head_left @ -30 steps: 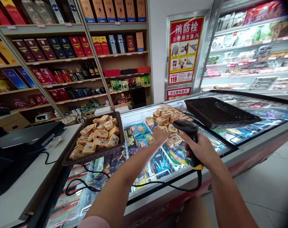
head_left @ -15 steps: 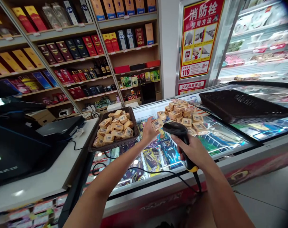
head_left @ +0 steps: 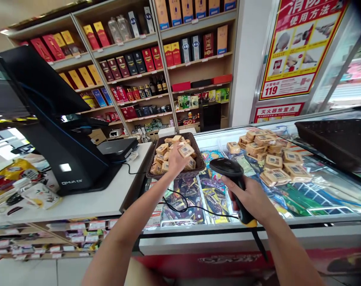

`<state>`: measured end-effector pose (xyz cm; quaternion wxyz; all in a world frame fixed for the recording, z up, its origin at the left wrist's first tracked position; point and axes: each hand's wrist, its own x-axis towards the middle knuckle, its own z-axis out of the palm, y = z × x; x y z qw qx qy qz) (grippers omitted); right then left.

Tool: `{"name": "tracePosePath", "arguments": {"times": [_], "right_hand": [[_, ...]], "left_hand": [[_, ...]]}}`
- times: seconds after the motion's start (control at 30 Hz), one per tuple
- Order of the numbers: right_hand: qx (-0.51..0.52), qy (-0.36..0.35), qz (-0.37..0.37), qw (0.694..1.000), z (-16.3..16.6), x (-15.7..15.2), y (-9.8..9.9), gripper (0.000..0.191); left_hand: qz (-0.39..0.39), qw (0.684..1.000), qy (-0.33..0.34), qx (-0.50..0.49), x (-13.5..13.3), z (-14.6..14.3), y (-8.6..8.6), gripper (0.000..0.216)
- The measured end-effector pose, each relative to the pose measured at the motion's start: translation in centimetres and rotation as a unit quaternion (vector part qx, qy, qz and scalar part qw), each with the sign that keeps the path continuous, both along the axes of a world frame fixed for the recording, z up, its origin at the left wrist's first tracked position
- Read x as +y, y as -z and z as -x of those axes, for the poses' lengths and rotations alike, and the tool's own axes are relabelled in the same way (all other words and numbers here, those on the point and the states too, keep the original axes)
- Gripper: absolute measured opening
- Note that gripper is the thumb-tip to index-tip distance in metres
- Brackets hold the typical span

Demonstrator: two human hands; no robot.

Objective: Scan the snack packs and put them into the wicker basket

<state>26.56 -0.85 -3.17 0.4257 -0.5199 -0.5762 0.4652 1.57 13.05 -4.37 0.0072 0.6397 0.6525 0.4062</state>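
My left hand reaches over the dark wicker basket and grips a small tan packet with a barcode label. The basket holds several such packets and sits at the counter's right end. My right hand is wrapped round the handle of a black barcode scanner with a yellow base, its head aimed toward the basket. A loose pile of the same tan packets lies on the freezer's glass lid to the right.
A black checkout terminal stands on the white counter at left, snack bags beside it. An empty black basket rests on the freezer at far right. Shelves of boxed bottles fill the back wall. The scanner cable trails over the freezer.
My left hand carried one packet from the pile on the freezer lid leftward to the basket. The scanner stayed in my right hand. My view swung left, bringing the terminal in.
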Motion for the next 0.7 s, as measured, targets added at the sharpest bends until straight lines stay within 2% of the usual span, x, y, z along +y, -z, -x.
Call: {"name": "tracePosePath", "arguments": {"times": [0.1, 0.17, 0.23, 0.3, 0.4, 0.5, 0.6, 0.7], "right_hand": [[-0.007, -0.003, 0.001, 1.0, 0.2, 0.1, 0.4, 0.049], [-0.009, 0.007, -0.009, 1.0, 0.2, 0.2, 0.6, 0.049], [-0.014, 0.022, -0.022, 0.999, -0.1, 0.1, 0.8, 0.05], [-0.014, 0.034, -0.022, 0.999, -0.7, -0.1, 0.9, 0.05], [-0.004, 0.064, -0.008, 0.998, -2.2, -0.6, 1.3, 0.05], [0.011, 0.109, -0.003, 0.994, -4.3, -1.2, 1.9, 0.048], [0.016, 0.154, -0.004, 0.988, -6.8, -1.9, 2.4, 0.048], [0.017, 0.205, 0.006, 0.979, -9.5, -2.6, 2.7, 0.05]], "left_hand": [[0.008, 0.996, -0.092, -0.011, 2.0, 3.6, -1.0, 0.066], [0.016, 0.993, -0.118, -0.014, 3.6, 4.9, -1.6, 0.062], [0.015, 0.992, -0.123, -0.008, 5.0, 5.2, -2.0, 0.061], [0.005, 0.993, -0.121, -0.005, 6.0, 4.2, -2.2, 0.059], [-0.01, 0.997, -0.077, 0.004, 6.3, 0.8, -1.9, 0.048], [0.0, 0.999, 0.034, 0.029, 5.7, -4.4, -0.7, 0.033], [0.035, 0.987, 0.146, 0.052, 4.6, -10.9, 1.4, 0.024], [0.081, 0.97, 0.223, 0.061, 3.7, -17.8, 4.0, 0.033]]}}
